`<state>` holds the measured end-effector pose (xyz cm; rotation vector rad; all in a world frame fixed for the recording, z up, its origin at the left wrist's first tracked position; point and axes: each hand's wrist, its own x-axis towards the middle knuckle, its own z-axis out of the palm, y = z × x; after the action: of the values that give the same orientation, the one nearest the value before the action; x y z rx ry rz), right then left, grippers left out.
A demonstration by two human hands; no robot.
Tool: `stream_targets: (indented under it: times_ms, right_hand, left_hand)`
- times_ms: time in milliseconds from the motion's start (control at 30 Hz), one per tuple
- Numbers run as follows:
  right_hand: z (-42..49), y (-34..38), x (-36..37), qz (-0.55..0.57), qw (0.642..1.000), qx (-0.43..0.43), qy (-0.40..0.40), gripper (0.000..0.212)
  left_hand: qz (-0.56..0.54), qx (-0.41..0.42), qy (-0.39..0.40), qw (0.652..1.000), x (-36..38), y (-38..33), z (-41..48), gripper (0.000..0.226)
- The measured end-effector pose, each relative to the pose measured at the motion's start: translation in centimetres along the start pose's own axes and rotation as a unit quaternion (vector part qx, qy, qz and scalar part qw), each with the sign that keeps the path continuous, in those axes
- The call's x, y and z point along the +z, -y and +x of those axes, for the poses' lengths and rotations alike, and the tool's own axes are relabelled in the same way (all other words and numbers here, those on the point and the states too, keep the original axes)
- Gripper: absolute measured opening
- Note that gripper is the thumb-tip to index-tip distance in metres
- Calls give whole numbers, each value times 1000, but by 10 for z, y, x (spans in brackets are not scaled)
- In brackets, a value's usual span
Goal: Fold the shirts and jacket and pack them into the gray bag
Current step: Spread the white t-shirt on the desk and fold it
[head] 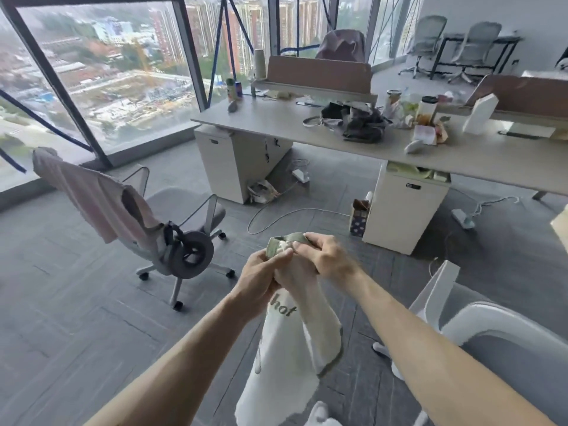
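Not much of us shows on the head cam, honestly, just arms. Our left hand point(261, 272) and right hand point(322, 256) are both bare, and so are the left forearm point(184, 358) and right forearm point(430, 339), uncovered from the wrists right down to the bottom edge of the shot. We can make out some fine hair on the right forearm near the wrist, and the knuckles show clearly on the back of the right hand. There's also a rounded white bit point(321, 415) at the very bottom edge. It could be our sock or shoe, but it's too cropped to call.
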<state>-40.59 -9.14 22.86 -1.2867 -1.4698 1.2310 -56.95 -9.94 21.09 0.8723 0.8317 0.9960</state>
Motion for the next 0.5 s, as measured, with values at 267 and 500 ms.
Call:
stream_targets:
  times_ms: [267,500]
  right_hand:
    - [143,6,-42,-81,983,-52,155,89]
    - [260,4,-46,-130,983,-116,62,45]
  left_hand:
    - [-23,17,-46,999,-2,-54,128,23]
    - [-88,-5,9,996,-48,-84,226,61]
